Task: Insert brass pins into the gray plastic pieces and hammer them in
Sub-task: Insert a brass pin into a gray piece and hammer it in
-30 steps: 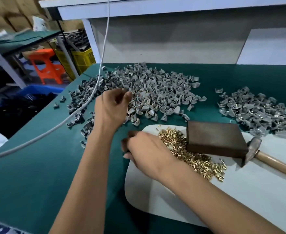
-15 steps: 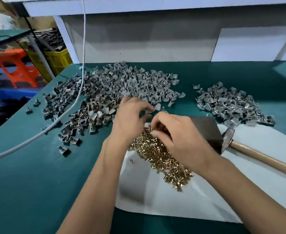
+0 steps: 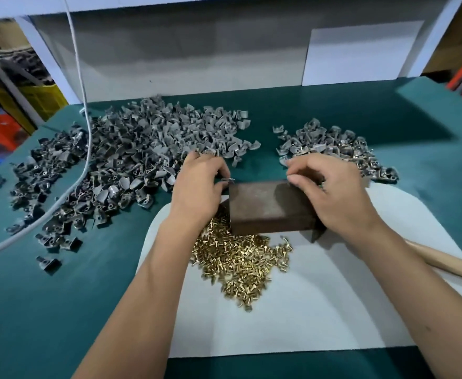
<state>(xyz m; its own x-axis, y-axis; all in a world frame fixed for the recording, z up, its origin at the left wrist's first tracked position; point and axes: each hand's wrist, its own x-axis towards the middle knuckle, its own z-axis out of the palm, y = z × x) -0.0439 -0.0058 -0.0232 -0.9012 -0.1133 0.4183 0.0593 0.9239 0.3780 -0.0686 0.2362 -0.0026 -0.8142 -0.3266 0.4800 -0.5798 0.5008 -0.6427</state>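
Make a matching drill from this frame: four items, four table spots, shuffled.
Items:
1. large heap of gray plastic pieces
2. small heap of gray plastic pieces
3. loose pile of brass pins
4. pale wooden hammer handle

Spots:
A. far right on green mat
B. on white sheet, below brown block
C. right edge, behind right forearm
D. far left on green mat

Pairs: 1-D, 2-A, 3-B, 4-C

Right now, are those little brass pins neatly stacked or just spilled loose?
Spilled loose: the brass pins lie in a jumbled heap, pointing every way, on the white sheet below the brown block.
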